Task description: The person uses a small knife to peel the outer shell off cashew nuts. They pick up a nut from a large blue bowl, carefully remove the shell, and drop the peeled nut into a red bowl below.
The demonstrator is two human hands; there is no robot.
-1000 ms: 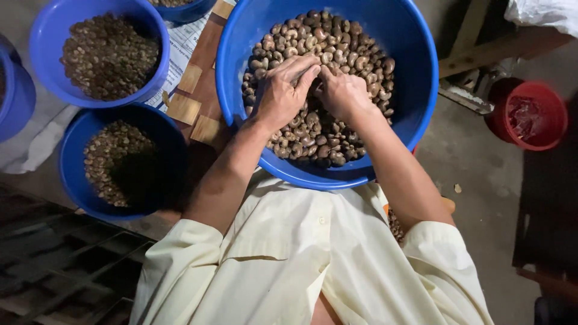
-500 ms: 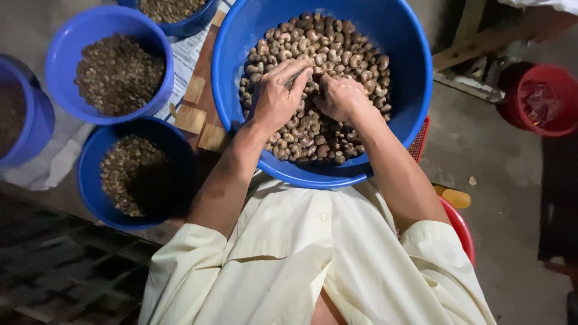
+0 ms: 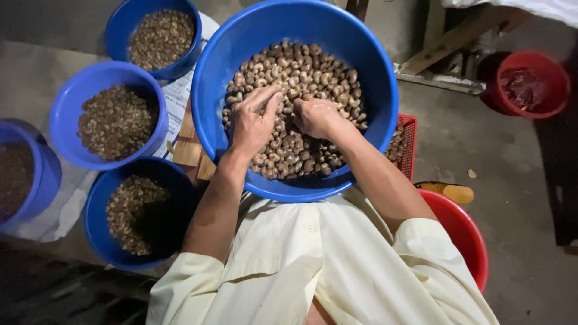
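A large blue basin [image 3: 373, 78] rests on my lap, filled with brown cashew nuts [image 3: 301, 72]. My left hand [image 3: 253, 123] lies palm down on the nuts, fingers spread and dug in among them. My right hand [image 3: 316, 116] sits close beside it, fingers curled into the pile. Whether either hand grips a nut is hidden by the fingers. My cream-coloured garment [image 3: 313, 265] fills the lower middle of the view.
Smaller blue bowls of nuts stand at left: one at top [image 3: 158, 36], one in the middle [image 3: 111, 120], one lower [image 3: 141, 213], and another at the far left edge [image 3: 24, 174]. A red crate [image 3: 409, 147], a red basin [image 3: 466, 232] and a red bucket [image 3: 530, 84] are at right.
The view has shifted, so the basin and bowls sit lower and further right in frame. Both hands stay on the nuts, moving only slightly among them.
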